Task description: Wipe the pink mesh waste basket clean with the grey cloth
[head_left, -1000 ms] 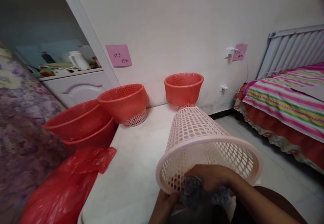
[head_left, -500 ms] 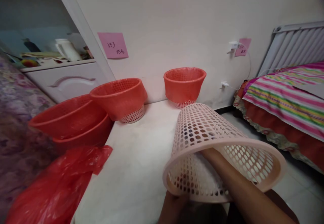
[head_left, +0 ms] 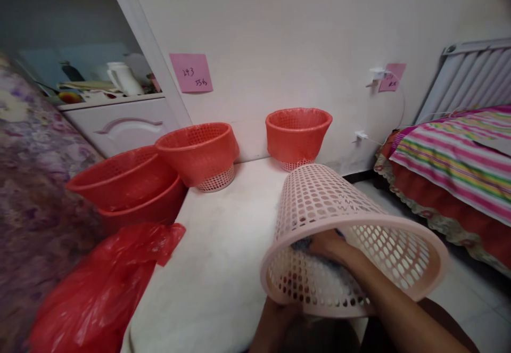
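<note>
A pale pink perforated plastic basket (head_left: 319, 196) lies tilted on its side, its wide mouth facing me. My left hand (head_left: 284, 310) grips it from below at the near left of the rim; part of the fingers is hidden behind the mesh. Inside the basket, my right hand (head_left: 325, 242) is closed on a dark grey-blue cloth (head_left: 302, 244), pressed close to the inner left wall. Behind the basket stands another basket lined with a red plastic bag (head_left: 297, 134).
At the left stand another red-lined basket (head_left: 199, 150) and stacked red-covered baskets (head_left: 123, 180). A crumpled red plastic bag (head_left: 99, 284) lies over the left edge of the white tabletop (head_left: 207, 252). A bed (head_left: 459, 156) is at the right, beyond floor tiles.
My right hand has come back toward the basket's mouth, so the hand and the cloth now show. The left hand keeps its hold on the rim. The view has shifted slightly left.
</note>
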Available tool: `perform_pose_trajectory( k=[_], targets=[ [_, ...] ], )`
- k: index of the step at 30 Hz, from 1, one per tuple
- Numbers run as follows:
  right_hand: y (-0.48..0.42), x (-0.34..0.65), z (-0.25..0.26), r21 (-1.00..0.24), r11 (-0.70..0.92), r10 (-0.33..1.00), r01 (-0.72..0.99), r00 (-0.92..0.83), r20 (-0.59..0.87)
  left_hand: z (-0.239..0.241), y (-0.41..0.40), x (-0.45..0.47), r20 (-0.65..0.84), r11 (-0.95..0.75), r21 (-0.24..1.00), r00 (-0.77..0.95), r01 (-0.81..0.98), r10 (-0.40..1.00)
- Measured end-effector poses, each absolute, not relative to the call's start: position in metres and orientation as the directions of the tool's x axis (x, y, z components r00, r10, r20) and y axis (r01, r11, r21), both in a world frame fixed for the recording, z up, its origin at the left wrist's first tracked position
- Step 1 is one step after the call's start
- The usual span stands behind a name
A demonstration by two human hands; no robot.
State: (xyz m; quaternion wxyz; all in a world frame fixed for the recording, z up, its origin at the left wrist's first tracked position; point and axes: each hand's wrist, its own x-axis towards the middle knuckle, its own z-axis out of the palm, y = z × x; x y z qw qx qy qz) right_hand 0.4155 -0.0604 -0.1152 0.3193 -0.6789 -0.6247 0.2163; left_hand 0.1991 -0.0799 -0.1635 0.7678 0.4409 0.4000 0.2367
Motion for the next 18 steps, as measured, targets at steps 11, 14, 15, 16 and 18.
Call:
perform_pose_trajectory(
  k=[11, 14, 15, 16, 18],
  targets=[
    [-0.119, 0.400, -0.080, -0.761, 0.256, 0.878, 0.596, -0.473, -0.075, -0.144, -0.084, 0.205, -0.208, 0.288, 0.955, 0.541, -0.067, 0.815],
    [-0.116, 0.406, -0.071, -0.832, 0.234, 0.854, 0.503, -0.515, -0.072, -0.144, -0.082, 0.196, -0.305, 0.382, 0.924, 0.569, -0.018, 0.764],
    [-0.114, 0.408, -0.069, -0.847, 0.225, 0.861, 0.481, -0.505, -0.058, -0.144, -0.081, 0.192, -0.343, 0.403, 0.915, 0.559, 0.017, 0.755],
    [-0.112, 0.409, -0.068, -0.860, 0.220, 0.879, 0.460, -0.475, -0.029, -0.143, -0.080, 0.188, -0.368, 0.410, 0.911, 0.540, 0.046, 0.757],
    [-0.105, 0.411, -0.071, -0.869, 0.209, 0.942, 0.448, -0.332, 0.056, -0.142, -0.078, 0.181, -0.374, 0.393, 0.917, 0.494, 0.071, 0.784]
  ],
)
